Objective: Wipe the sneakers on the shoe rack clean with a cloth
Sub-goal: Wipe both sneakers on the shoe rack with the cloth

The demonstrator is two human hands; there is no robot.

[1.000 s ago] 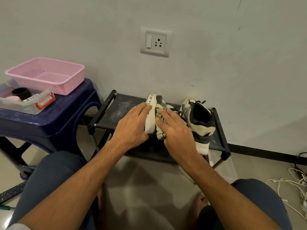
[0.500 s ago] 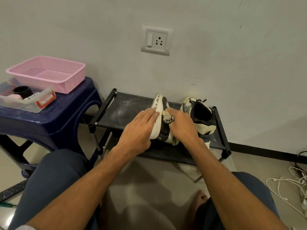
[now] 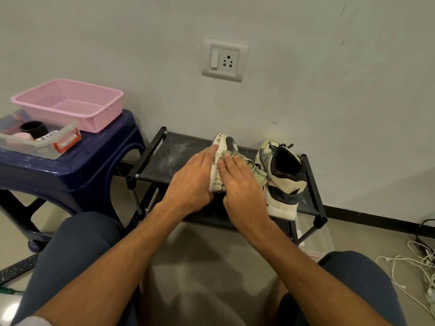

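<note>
A: Working where on the black metal-framed shoe rack with the dusty fabric shelf (image 3: 169,161)?

B: Near its middle, holding the white-and-black sneaker (image 3: 222,143) tipped onto its side there, toe pointing far, towards the wall.

A: Bracing it how?

B: Laying the left hand (image 3: 190,182) flat against the pale sole, fingers straight and close together, not curling round anything.

A: And on the right?

B: Pressing the right hand (image 3: 242,187) down on a pale green cloth with dark stripes (image 3: 255,169) — fingers stretched out and together, flattening it against the sneaker's upper. Thumb out of sight.

A: Touching the other shoe?

B: Not with either hand. Seeing the second cream-and-black sneaker (image 3: 282,180) standing upright just right of the cloth, heel towards the near edge of the rack.

A: Noticing anything further left?

B: Seeing a dark blue plastic stool (image 3: 70,170) beside the rack, carrying a pink perforated plastic basket (image 3: 70,102) on the far side and a clear plastic box with a red clasp (image 3: 35,147) nearer.
</note>
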